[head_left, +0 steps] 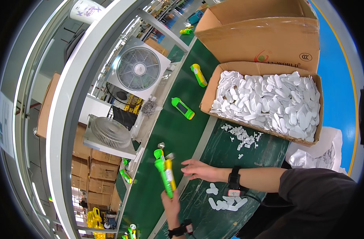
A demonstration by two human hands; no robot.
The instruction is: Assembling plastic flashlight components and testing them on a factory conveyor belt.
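**Green gadget held over the belt**

A green conveyor belt [166,131] is seen running past fans and stacked cartons. A green-and-yellow device [165,175] is gripped upright by the left hand [171,201], above the belt's edge. The right hand [200,170] is stretched toward it, fingers spread and holding nothing. White plastic pieces [225,201] are scattered on the table [265,153], near a full cardboard box [265,99].

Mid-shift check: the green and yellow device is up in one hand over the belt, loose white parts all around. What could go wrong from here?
1. The left hand grips the green and yellow device only at its lower end, upright over the green belt; it could slip and fall.
2. The right hand hovers open beside it; a sweep of that forearm might scatter the white parts lying near the bench edge.
3. The cardboard box is heaped full of white pieces; some may spill.
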